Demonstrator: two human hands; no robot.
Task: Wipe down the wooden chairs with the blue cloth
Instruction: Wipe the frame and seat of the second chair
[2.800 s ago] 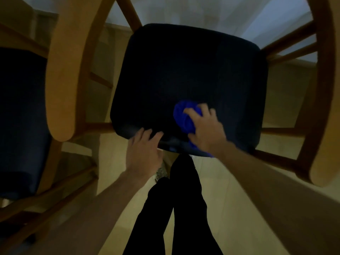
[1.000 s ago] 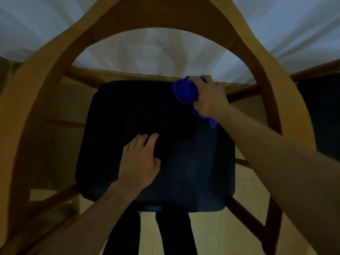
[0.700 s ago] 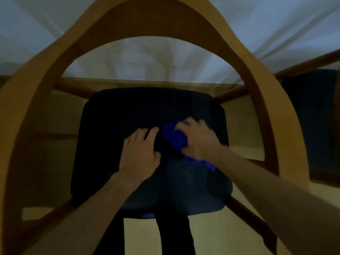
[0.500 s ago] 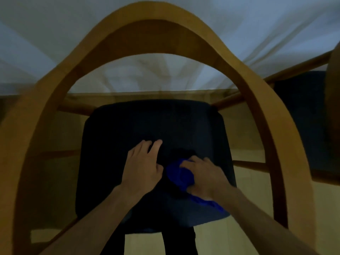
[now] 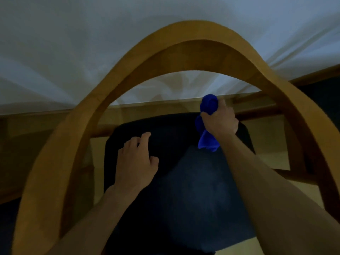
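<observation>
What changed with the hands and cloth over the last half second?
The right hand swept the blue cloth from the near middle of the dark seat cushion out to its far right corner, by the white tablecloth. Part of the cloth now hangs below the fist. The left hand stayed resting on the cushion, fingers loose. The grip on the cloth is unchanged, and the curved wooden chair back still frames the view.

Curved wooden chair back: arches over the scene, nearest the camera. Dark padded seat cushion: below and beyond the arch. Left hand: on the cushion, left of centre. Right hand: at the cushion's far right edge (whether touching it cannot be told), holding the bunched blue cloth. White draped tablecloth: behind the chair.
</observation>
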